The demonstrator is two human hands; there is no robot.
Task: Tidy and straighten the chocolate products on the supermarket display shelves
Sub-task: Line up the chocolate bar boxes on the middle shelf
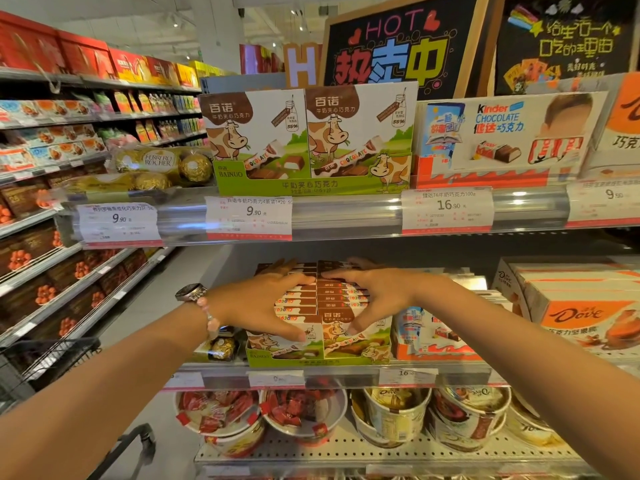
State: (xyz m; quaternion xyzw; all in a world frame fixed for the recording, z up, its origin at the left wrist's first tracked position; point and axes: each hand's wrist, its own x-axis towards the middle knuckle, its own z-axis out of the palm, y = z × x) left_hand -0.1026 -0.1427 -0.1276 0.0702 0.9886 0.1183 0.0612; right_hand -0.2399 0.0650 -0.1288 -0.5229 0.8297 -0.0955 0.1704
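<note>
Two rows of Bainuo milk chocolate packs (pixel 334 293) with a cow print stand in a green display tray (pixel 318 360) on the middle shelf. My left hand (pixel 258 304) lies flat on top of the left row, fingers straight, thumb down the front of the packs. My right hand (pixel 372 294) lies the same way on the right row, fingers pointing left, thumb on the front pack. A watch and a bead bracelet are on my left wrist. More Bainuo packs (pixel 308 133) stand upright on the shelf above.
Kinder boxes (pixel 429 332) and orange Dove boxes (pixel 585 306) sit to the right of the tray, Ferrero Rocher packs (pixel 221 348) to its left. Tubs of Dove sweets (pixel 398 414) fill the shelf below. A shopping trolley (pixel 48 362) stands at lower left in the aisle.
</note>
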